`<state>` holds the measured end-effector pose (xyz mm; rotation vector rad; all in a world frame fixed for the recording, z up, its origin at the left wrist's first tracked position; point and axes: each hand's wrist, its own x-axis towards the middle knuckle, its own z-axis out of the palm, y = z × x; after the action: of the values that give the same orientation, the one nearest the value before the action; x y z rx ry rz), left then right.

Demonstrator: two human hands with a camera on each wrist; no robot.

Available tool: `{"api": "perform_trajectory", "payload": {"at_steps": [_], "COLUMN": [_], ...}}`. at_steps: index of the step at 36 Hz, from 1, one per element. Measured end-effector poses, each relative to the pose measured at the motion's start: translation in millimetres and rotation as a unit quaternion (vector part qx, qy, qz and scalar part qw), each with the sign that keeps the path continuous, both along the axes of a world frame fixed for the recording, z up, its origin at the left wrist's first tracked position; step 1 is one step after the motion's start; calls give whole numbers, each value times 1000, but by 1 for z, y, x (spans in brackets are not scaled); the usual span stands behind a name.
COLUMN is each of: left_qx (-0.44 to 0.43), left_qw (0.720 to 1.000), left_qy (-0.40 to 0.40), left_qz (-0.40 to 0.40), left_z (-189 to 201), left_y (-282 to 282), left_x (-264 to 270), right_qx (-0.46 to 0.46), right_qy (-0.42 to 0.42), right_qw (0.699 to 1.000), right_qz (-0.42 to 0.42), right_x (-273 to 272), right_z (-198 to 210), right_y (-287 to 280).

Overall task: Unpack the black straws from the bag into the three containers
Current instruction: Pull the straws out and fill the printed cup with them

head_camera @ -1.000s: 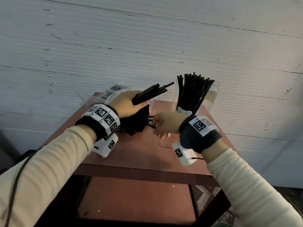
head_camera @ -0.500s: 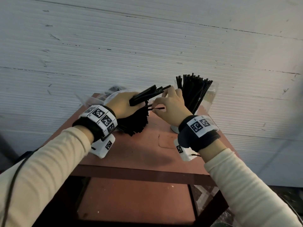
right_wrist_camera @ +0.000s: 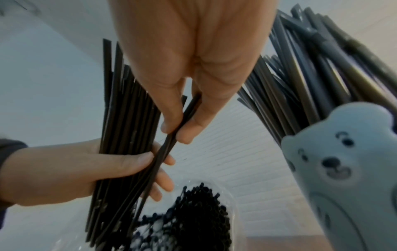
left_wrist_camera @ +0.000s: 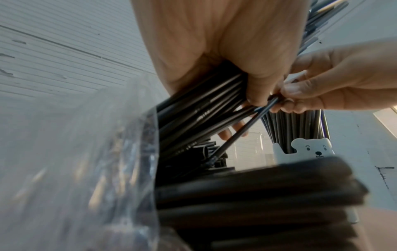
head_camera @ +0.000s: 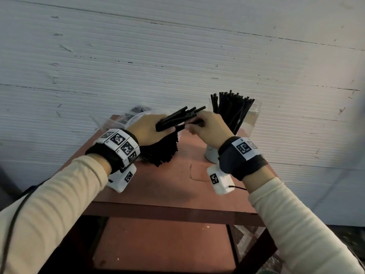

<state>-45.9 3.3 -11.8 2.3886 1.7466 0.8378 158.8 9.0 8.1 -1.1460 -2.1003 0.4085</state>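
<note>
My left hand [head_camera: 158, 127] grips a bundle of black straws [head_camera: 181, 117] above the table, their ends pointing up and right. My right hand [head_camera: 192, 126] pinches one or two thin black straws [right_wrist_camera: 169, 146] between thumb and fingertips [right_wrist_camera: 167, 129], right against that bundle [right_wrist_camera: 120, 118]. Under my left hand lies the clear plastic bag [left_wrist_camera: 86, 152], its open mouth showing many black straw ends [right_wrist_camera: 193, 212]. A white bear-faced container [right_wrist_camera: 343, 178] at the right stands packed with upright straws [head_camera: 231, 113].
A clear glass container [head_camera: 253, 117] stands behind the bear container, and another clear one [left_wrist_camera: 249, 149] shows past the bag. The reddish table [head_camera: 177, 186] is small, with a lower shelf [head_camera: 162, 242] beneath. A white ribbed wall [head_camera: 177, 56] runs close behind.
My right hand rose from the bag's mouth on the table, carrying straws up to the bundle. My left hand kept its grip and hardly moved.
</note>
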Motion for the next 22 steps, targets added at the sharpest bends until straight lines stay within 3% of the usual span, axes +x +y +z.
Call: {"api": "perform_trajectory", "payload": {"at_steps": [6, 10, 17, 22], "left_qx": [-36, -38, -46, -80], "left_qw": [998, 984, 937, 892], "left_qy": [-31, -157, -298, -399], "left_qz": [-45, -81, -175, -198], "left_z": [11, 30, 54, 34], "left_y": [-3, -6, -16, -17], "left_x": [6, 21, 54, 77], "right_qx": [65, 99, 94, 157], "right_qy": [61, 133, 237, 201], "right_qw": [996, 985, 959, 960], "right_qz": [9, 54, 126, 118], "right_x": [1, 1, 2, 2], "right_z": [23, 44, 89, 92], "right_y": [-3, -12, -39, -48]}}
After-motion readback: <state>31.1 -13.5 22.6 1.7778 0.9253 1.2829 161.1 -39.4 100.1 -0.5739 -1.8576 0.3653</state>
